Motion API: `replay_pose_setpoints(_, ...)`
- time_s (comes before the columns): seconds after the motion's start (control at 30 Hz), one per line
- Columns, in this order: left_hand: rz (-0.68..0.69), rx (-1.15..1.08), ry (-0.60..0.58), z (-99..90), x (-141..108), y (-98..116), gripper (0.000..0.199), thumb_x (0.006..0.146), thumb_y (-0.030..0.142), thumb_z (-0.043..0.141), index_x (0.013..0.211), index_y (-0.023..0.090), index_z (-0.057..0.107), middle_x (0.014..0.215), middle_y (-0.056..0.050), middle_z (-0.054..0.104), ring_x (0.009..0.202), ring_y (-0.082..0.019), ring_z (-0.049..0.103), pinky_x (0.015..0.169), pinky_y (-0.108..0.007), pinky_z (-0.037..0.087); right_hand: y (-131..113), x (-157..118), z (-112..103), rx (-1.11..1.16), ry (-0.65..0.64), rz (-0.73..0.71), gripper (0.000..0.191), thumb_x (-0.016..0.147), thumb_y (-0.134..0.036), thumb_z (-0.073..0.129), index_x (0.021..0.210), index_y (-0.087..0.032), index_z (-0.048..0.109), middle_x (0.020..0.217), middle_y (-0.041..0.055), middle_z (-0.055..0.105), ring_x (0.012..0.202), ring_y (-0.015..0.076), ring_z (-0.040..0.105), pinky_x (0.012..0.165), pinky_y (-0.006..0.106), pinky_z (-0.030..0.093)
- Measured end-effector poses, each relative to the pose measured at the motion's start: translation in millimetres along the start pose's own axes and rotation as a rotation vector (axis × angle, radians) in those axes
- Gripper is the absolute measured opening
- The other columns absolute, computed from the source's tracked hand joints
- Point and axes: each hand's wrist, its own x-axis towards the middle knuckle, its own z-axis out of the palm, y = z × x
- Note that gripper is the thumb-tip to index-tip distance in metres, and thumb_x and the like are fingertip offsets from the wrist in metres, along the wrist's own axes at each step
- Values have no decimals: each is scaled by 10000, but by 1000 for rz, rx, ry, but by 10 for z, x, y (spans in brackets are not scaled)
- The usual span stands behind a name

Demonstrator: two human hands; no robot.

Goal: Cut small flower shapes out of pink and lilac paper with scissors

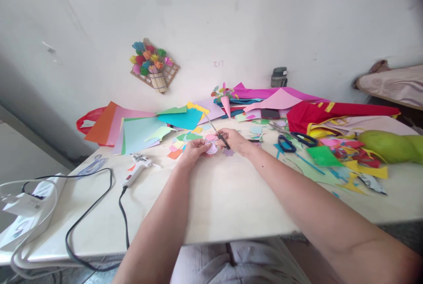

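Lilac paper cutout (212, 148) sits pinched in the left hand (194, 151) above a cream table (224, 204) against a white wall (211, 19); the right hand (233, 139) grips a slim silver-and-black tool (224, 141). Between the forearms (165, 213), the table stretches to its front edge (238, 237).

Our left hand (195, 149) pinches a small pale-lilac paper piece (212, 148), and our right hand (233, 140) holds a slim tool with a metal shaft and black end (211, 123) just beside it. Left of that lilac piece we have a white plastic glue gun (136, 173); right of it, metal scissors with navy handles (290, 134); behind it, a pink paper cone (225, 105) topped with small multicoloured paper flowers (218, 93).
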Motion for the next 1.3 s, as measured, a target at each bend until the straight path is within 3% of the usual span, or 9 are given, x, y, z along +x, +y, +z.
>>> replay_pose_setpoints(0.27, -56, 2, -68, -8, -1, -15, 458, 515, 436, 901, 709, 137, 612, 661, -13, 680, 525, -119, 619, 587, -263, 508, 59, 55, 20, -13, 68, -36, 315, 558, -89, 681, 858, -153, 610, 529, -85, 565, 468, 79, 501, 483, 202, 406)
replay_pose_setpoints(0.4, 16, -102, -9, -21, 16, -32, 442, 530, 415, 899, 694, 148, 587, 674, -9, 682, 608, -136, 648, 648, -281, 539, 27, 45, 47, 4, 92, -25, 321, 556, -74, 689, 853, -157, 597, 545, -81, 579, 463, 80, 516, 486, 206, 432)
replay_pose_setpoints(0.67, 56, -161, 96, -40, 35, -19, 423, 569, 394, 888, 732, 151, 582, 642, -4, 688, 575, -146, 677, 636, -274, 556, 40, 15, 34, -25, 4, -3, 277, 593, -79, 729, 829, -152, 604, 535, -63, 599, 425, 78, 539, 439, 188, 428)
replay_pose_setpoints(0.87, 47, -149, 113, -70, 48, -41, 400, 575, 394, 881, 743, 148, 615, 659, -10, 693, 587, -156, 687, 625, -272, 558, -19, -14, -98, -77, -61, 63, 244, 662, -235, 807, 790, -130, 628, 485, -48, 557, 389, 50, 458, 393, 166, 358)
replay_pose_setpoints(0.97, 71, -158, 122, -88, 50, -51, 408, 566, 406, 881, 737, 150, 614, 647, 0, 672, 590, -156, 680, 642, -287, 563, -25, -14, -175, -130, -178, 104, 262, 710, -309, 789, 780, -128, 613, 515, -27, 582, 392, 56, 468, 395, 174, 365)
replay_pose_setpoints(1.17, 97, -205, 133, -90, 48, -34, 410, 598, 407, 855, 752, 150, 575, 753, -42, 705, 681, -178, 703, 723, -336, 582, 55, 32, -250, -260, -312, 128, 295, 723, -352, 770, 709, -140, 566, 523, -21, 578, 399, 63, 491, 387, 174, 375)
replay_pose_setpoints(1.3, 91, -187, 103, -74, 26, -18, 453, 616, 443, 850, 826, 155, 570, 781, -52, 723, 668, -176, 708, 671, -308, 583, 56, 28, -253, -302, -340, 159, 294, 721, -360, 766, 708, -142, 569, 532, -19, 582, 403, 57, 484, 379, 170, 356)
